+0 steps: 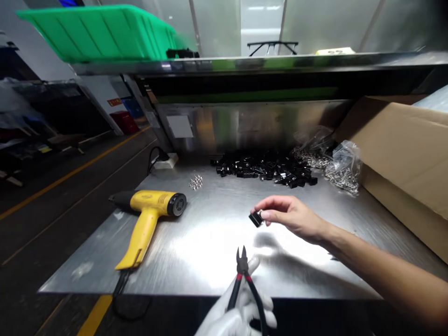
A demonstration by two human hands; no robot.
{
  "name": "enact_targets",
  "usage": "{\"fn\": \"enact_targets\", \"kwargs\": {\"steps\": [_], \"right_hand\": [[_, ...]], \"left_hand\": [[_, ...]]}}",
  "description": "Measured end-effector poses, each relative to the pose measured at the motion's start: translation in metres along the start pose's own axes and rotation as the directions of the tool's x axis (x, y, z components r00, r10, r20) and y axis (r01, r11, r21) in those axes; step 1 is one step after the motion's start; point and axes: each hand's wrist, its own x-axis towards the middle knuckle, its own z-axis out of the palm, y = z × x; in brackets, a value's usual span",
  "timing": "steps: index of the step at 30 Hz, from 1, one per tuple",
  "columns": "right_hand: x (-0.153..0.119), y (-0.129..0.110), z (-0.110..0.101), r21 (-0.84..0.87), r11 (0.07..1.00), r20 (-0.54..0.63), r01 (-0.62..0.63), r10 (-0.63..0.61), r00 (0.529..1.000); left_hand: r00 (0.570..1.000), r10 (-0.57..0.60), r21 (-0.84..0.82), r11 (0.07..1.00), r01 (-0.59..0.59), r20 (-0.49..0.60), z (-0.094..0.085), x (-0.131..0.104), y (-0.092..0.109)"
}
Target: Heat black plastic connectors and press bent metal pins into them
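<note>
In the head view, my left hand (233,317), in a white glove, is wrapped round the handles of diagonal cutting pliers (242,266) at the table's front edge. The jaws point away from me and stand slightly apart, with nothing between them. My bare right hand (287,217) pinches a small black block-shaped part (256,218) between thumb and fingers, held above the metal table. Its far side is covered by my fingertips. Beyond that hand lies a heap of similar black parts (266,168). A little pile of small shiny metal pieces (196,182) rests to the left.
A yellow heat gun (150,219) lies on the left of the table (196,252), its cord hanging over the front edge. Bags of metal chain (345,170) and a cardboard box (402,154) stand on the right. A green bin (98,35) sits on the shelf above.
</note>
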Motion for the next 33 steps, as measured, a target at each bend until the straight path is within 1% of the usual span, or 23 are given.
{"fn": "enact_targets", "kwargs": {"steps": [2, 4, 7, 10, 13, 15, 18, 21, 24, 26, 28, 31, 33], "right_hand": [[-0.017, -0.008, 0.006, 0.144, 0.988, 0.067, -0.061, 0.052, 0.996], [-0.026, -0.010, 0.008, 0.251, 0.960, 0.120, -0.125, 0.097, 0.988], [-0.032, -0.007, 0.007, 0.352, 0.913, 0.188, -0.204, 0.145, 0.971], [-0.034, -0.005, 0.005, 0.406, 0.877, 0.244, -0.257, 0.167, 0.955], [-0.037, -0.006, 0.004, 0.430, 0.856, 0.287, -0.286, 0.171, 0.943], [-0.039, -0.007, 0.004, 0.429, 0.854, 0.309, -0.294, 0.168, 0.936], [-0.041, -0.008, 0.007, 0.405, 0.867, 0.323, -0.290, 0.161, 0.933], [-0.044, -0.008, 0.008, 0.386, 0.881, 0.316, -0.274, 0.153, 0.936], [-0.046, -0.008, 0.008, 0.379, 0.891, 0.310, -0.251, 0.134, 0.941], [-0.048, -0.008, 0.006, 0.375, 0.897, 0.314, -0.233, 0.114, 0.943], [-0.049, -0.008, 0.004, 0.372, 0.904, 0.313, -0.212, 0.093, 0.945], [-0.051, -0.007, 0.002, 0.374, 0.909, 0.301, -0.186, 0.071, 0.951], [-0.052, -0.006, 0.002, 0.381, 0.905, 0.299, -0.192, 0.076, 0.951]], "left_hand": [[0.999, -0.031, 0.001, 1.000, 0.031, -0.018, -0.005, 0.003, -0.003], [0.998, -0.051, 0.030, 0.998, 0.052, -0.030, -0.008, 0.003, -0.006], [0.997, -0.076, 0.197, 0.977, 0.076, -0.011, -0.007, -0.003, -0.005], [0.994, -0.104, 0.394, 0.915, 0.085, 0.026, -0.003, -0.009, 0.002], [0.996, -0.084, 0.522, 0.851, 0.059, 0.025, 0.000, -0.013, 0.006], [0.999, -0.048, 0.597, 0.801, 0.044, -0.009, 0.002, -0.015, 0.004], [0.994, 0.044, 0.682, 0.730, 0.035, -0.098, 0.007, -0.017, 0.000], [0.984, 0.118, 0.705, 0.709, 0.010, -0.133, 0.013, -0.018, -0.001], [0.983, 0.131, 0.702, 0.712, -0.004, -0.127, 0.016, -0.017, 0.000], [0.983, 0.116, 0.705, 0.709, 0.017, -0.140, 0.015, -0.017, 0.000], [0.989, 0.081, 0.708, 0.705, 0.034, -0.128, 0.012, -0.017, 0.000], [0.999, 0.006, 0.701, 0.712, 0.024, -0.040, 0.007, -0.018, -0.001], [1.000, -0.030, 0.684, 0.729, 0.027, -0.007, 0.003, -0.018, -0.001]]}}
